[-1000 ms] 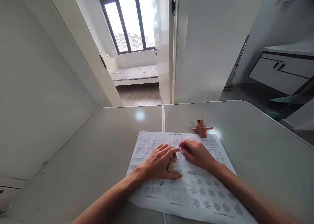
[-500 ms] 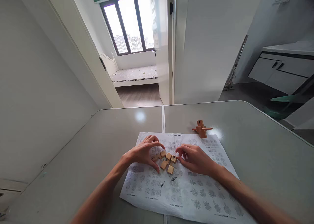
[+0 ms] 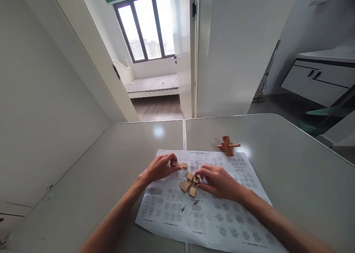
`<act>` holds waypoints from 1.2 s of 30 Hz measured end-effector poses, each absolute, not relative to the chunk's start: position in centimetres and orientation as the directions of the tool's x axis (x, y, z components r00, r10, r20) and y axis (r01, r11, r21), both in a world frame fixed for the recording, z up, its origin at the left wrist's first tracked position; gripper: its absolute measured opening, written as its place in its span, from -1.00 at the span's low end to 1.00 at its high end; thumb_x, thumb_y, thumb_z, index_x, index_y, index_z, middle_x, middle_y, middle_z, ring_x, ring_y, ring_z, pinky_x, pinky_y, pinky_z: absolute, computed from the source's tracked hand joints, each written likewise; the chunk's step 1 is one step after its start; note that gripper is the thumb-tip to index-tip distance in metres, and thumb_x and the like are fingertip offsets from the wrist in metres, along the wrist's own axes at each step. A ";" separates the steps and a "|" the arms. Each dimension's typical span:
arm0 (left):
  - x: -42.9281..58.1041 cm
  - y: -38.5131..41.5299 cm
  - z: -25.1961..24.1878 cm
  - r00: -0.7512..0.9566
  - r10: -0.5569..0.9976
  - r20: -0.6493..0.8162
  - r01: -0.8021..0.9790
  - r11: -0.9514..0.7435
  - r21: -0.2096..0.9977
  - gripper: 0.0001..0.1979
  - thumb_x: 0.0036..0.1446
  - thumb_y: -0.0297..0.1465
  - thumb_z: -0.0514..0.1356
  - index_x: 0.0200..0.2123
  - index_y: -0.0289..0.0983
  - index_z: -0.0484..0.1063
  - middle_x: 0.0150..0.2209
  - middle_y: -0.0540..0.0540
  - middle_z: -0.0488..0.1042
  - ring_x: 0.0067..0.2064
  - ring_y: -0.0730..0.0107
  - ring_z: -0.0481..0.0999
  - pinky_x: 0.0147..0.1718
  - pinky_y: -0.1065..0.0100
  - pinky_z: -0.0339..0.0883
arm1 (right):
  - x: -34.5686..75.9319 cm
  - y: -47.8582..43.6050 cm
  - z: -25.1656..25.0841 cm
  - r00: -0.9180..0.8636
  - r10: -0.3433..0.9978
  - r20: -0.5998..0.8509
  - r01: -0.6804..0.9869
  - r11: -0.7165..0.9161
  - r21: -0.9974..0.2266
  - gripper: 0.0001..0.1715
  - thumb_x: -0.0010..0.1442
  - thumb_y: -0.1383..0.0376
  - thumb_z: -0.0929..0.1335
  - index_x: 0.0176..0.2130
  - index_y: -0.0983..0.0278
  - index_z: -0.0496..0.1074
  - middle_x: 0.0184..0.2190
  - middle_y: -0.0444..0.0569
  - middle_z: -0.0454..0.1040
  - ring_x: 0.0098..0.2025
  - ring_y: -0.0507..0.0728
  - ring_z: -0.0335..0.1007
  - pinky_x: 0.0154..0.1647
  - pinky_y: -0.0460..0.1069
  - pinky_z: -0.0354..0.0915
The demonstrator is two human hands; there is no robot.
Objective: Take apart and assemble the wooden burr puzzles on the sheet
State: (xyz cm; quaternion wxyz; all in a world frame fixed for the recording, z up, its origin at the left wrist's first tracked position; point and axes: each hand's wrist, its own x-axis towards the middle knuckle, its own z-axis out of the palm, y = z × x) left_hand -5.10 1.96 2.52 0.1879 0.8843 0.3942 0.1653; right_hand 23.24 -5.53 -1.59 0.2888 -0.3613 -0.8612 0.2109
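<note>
My left hand (image 3: pixel 163 167) pinches a notched wooden puzzle piece (image 3: pixel 185 166) between thumb and fingers, just above the printed sheet. Its far end is covered by my fingers. My right hand (image 3: pixel 217 180) has thumb and forefinger closed around a wooden puzzle piece with a dark mark (image 3: pixel 196 179), at the right side of a small cluster. Beside it in that cluster, pale wooden block ends (image 3: pixel 185 187) lie close together on the sheet. How these pieces join cannot be made out.
Under both hands lies a creased paper sheet (image 3: pixel 205 223) printed with rows of small diagrams and pen ticks. An assembled wooden puzzle with a crossing stick (image 3: pixel 227 146) stands beyond its top edge. The grey table (image 3: pixel 133 146) has a pale seam down its middle.
My left hand has picked a puzzle piece from the cluster and moved it up and away. My right hand has moved slightly left and closed on the marked piece.
</note>
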 end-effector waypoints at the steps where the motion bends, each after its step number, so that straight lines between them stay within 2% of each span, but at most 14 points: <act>1: -5.0 1.9 2.4 0.602 0.785 0.144 0.648 -0.586 0.486 -0.71 0.26 -0.11 0.28 -0.24 -0.23 0.44 -0.41 0.04 0.48 -0.43 0.41 0.37 -0.40 0.41 0.20 | 23.2 -5.5 -1.6 -0.571 0.747 0.340 0.504 0.646 -0.574 -0.76 0.33 0.18 0.43 -0.02 0.17 0.42 -0.26 -0.10 0.49 -0.36 0.08 0.33 -0.30 -0.03 0.21; 7: -4.3 1.9 1.9 0.517 0.836 0.185 0.545 -0.488 0.682 -0.74 0.35 -0.18 0.17 -0.18 -0.24 0.51 -0.41 0.03 0.48 -0.43 0.45 0.33 -0.36 0.42 0.24 | 23.1 -5.3 -1.4 -0.569 0.766 0.299 0.524 0.618 -0.587 -0.76 0.20 0.24 0.48 -0.22 0.19 0.36 -0.32 -0.13 0.46 -0.36 0.09 0.29 -0.33 -0.04 0.16; 11: -4.0 2.1 1.5 0.432 0.895 0.108 0.380 -0.290 0.878 -0.56 0.37 -0.07 0.11 0.02 -0.29 0.52 -0.51 0.07 0.33 -0.48 0.46 0.23 -0.45 0.42 0.13 | 23.2 -5.3 -1.0 -0.581 0.761 0.291 0.488 0.611 -0.623 -0.78 0.18 0.27 0.48 -0.28 0.19 0.34 -0.38 -0.15 0.41 -0.36 0.08 0.26 -0.32 -0.03 0.16; 14: -3.9 2.2 1.6 0.413 0.910 0.043 0.168 -0.122 0.978 -0.44 0.35 0.00 0.12 0.12 -0.34 0.50 -0.45 0.04 0.30 -0.45 0.45 0.23 -0.41 0.38 0.17 | 23.3 -5.3 -0.7 -0.564 0.787 0.250 0.426 0.536 -0.729 -0.78 0.20 0.22 0.49 -0.29 0.19 0.37 -0.41 -0.17 0.37 -0.39 0.07 0.21 -0.36 -0.04 0.15; 16: -3.9 2.2 1.9 0.414 0.910 0.011 0.017 -0.020 1.000 -0.43 0.33 0.00 0.17 0.13 -0.34 0.51 -0.36 -0.01 0.32 -0.41 0.46 0.25 -0.36 0.35 0.20 | 23.4 -5.3 -0.7 -0.529 0.827 0.192 0.346 0.416 -0.841 -0.73 0.22 0.14 0.49 -0.31 0.20 0.38 -0.44 -0.19 0.31 -0.44 0.04 0.15 -0.41 -0.05 0.13; 18: -3.8 2.2 2.1 0.426 0.904 -0.012 -0.128 0.074 0.989 -0.50 0.30 -0.03 0.23 0.04 -0.34 0.57 -0.29 -0.06 0.34 -0.40 0.49 0.24 -0.35 0.35 0.19 | 23.5 -5.2 -0.7 -0.491 0.860 0.136 0.245 0.286 -0.926 -0.66 0.22 0.06 0.50 -0.31 0.21 0.38 -0.45 -0.20 0.26 -0.46 0.03 0.10 -0.45 -0.05 0.11; 21: -3.6 2.1 2.3 0.456 0.889 -0.027 -0.261 0.163 0.951 -0.62 0.25 -0.13 0.33 -0.14 -0.37 0.63 -0.24 -0.13 0.39 -0.38 0.50 0.25 -0.35 0.36 0.19 | 23.5 -5.0 -1.0 -0.462 0.882 0.094 0.130 0.172 -0.976 -0.61 0.22 -0.01 0.49 -0.29 0.22 0.40 -0.44 -0.21 0.21 -0.45 0.03 0.07 -0.46 -0.05 0.08; 23: -3.3 1.9 2.3 0.463 0.886 -0.038 -0.288 0.191 0.939 -0.67 0.22 -0.20 0.37 -0.16 -0.38 0.64 -0.22 -0.15 0.43 -0.34 0.47 0.32 -0.32 0.36 0.24 | 23.5 -4.9 -1.1 -0.456 0.886 0.089 0.091 0.146 -0.985 -0.59 0.22 -0.03 0.49 -0.26 0.23 0.41 -0.44 -0.22 0.20 -0.44 0.03 0.06 -0.45 -0.04 0.07; 26: -2.8 1.3 2.1 0.438 0.896 -0.066 -0.278 0.205 0.939 -0.66 0.20 -0.24 0.40 -0.06 -0.36 0.63 -0.13 -0.19 0.49 -0.20 0.37 0.48 -0.17 0.33 0.35 | 23.5 -4.8 -1.1 -0.429 0.899 0.092 0.074 0.136 -0.988 -0.57 0.23 -0.04 0.48 -0.22 0.24 0.43 -0.44 -0.22 0.19 -0.44 0.03 0.07 -0.45 -0.04 0.05; 31: -1.7 0.0 1.7 0.491 0.870 -0.047 -0.215 0.174 0.961 -0.58 0.18 -0.25 0.42 0.06 -0.27 0.57 -0.09 -0.16 0.54 -0.09 0.21 0.62 0.06 0.12 0.44 | 23.7 -4.6 -1.2 -0.373 0.921 0.108 0.020 0.124 -0.992 -0.56 0.23 -0.07 0.47 -0.22 0.24 0.44 -0.48 -0.24 0.20 -0.47 0.01 0.06 -0.48 -0.05 0.02; 36: -1.2 -1.3 2.1 0.610 0.790 -0.061 -0.106 0.158 0.982 -0.42 0.19 -0.22 0.41 0.24 -0.15 0.42 0.02 -0.20 0.54 -0.05 0.13 0.67 0.10 0.03 0.47 | 23.6 -4.5 -1.2 -0.360 0.930 0.077 -0.016 0.076 -0.997 -0.52 0.25 -0.09 0.45 -0.16 0.24 0.43 -0.55 -0.20 0.40 -0.56 -0.01 0.08 -0.54 -0.07 -0.02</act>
